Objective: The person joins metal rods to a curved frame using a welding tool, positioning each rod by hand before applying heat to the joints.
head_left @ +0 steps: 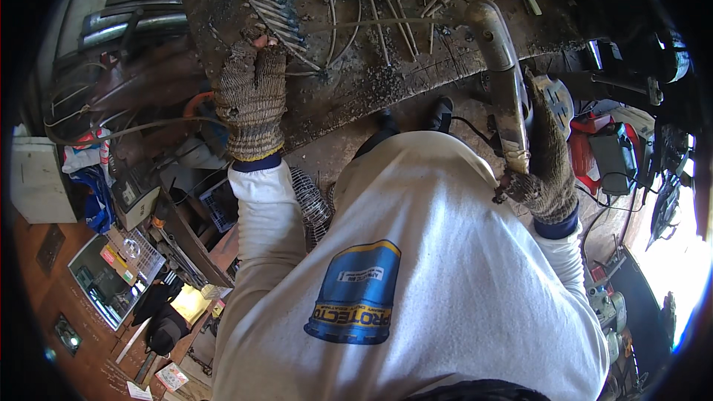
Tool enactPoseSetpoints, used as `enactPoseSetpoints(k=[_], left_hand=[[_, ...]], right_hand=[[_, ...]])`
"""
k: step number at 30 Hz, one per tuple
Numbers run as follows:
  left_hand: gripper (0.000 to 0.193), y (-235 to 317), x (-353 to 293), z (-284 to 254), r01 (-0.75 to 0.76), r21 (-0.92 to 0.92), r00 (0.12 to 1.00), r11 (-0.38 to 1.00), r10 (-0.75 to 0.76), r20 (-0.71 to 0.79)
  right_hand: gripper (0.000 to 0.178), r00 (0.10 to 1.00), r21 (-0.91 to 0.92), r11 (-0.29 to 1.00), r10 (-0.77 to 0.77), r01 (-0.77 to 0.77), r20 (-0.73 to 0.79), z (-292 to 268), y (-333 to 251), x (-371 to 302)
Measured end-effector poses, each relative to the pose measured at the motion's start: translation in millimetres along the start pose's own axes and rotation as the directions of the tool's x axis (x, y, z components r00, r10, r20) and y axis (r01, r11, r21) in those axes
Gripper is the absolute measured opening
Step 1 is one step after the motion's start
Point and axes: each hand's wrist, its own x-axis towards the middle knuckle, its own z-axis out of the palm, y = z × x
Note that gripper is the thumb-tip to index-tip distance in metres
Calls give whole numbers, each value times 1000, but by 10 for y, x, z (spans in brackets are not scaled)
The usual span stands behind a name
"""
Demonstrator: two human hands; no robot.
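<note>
My left hand (252, 100), in a worn, dirty knitted glove, reaches onto the dark workbench. Its bare fingertips show through the glove and close on the near edge of a metal rod frame (269, 11), with several short bars side by side. In my right hand (548, 178), gloved alike, is a welding electrode holder (501, 67) with a worn grey metal body. A thin welding electrode (386, 22) stretches left from its head toward the frame, above the bench. Curved thin rods (330, 7) lie just right of the frame.
Loose metal rods (438, 0) are strewn over the far side of the dirty workbench (460, 59). A cable (141, 128) hangs at left near stacked metal tubes (134, 24). Red and grey equipment (605, 152) stands at right. Tools and a black cap (167, 330) lie lower left.
</note>
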Motion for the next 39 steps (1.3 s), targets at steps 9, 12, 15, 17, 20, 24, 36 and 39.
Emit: enactPoseSetpoints(k=[9,12,15,17,20,24,36,39], left_hand=[[24,17,-25,-3,-220,518,975,826,183,123],[24,18,-32,30,-381,548,924,745,327,198],[24,155,-112,193,-560,792,787,242,454,418],[24,215,-148,269,-529,845,777,72,441,449],[22,220,-142,240,-503,858,804,105,422,420],[18,132,-91,134,-489,821,842,294,403,358],[18,77,-93,123,-441,568,896,695,373,239],[17,112,-125,192,-395,535,918,747,331,216]], right_hand=[[122,995,-195,977,-67,81,77,1,-89,30],[121,994,-161,981,-108,111,32,44,-111,50],[123,994,-217,970,-98,107,52,46,-142,31],[124,994,-205,973,-94,104,60,27,-108,28],[125,995,-173,981,-79,87,56,61,-116,33],[126,997,-56,996,-70,71,22,135,-164,13],[120,990,-157,978,-140,136,-14,165,-137,14],[120,993,-76,990,-117,115,-18,169,-91,0]])
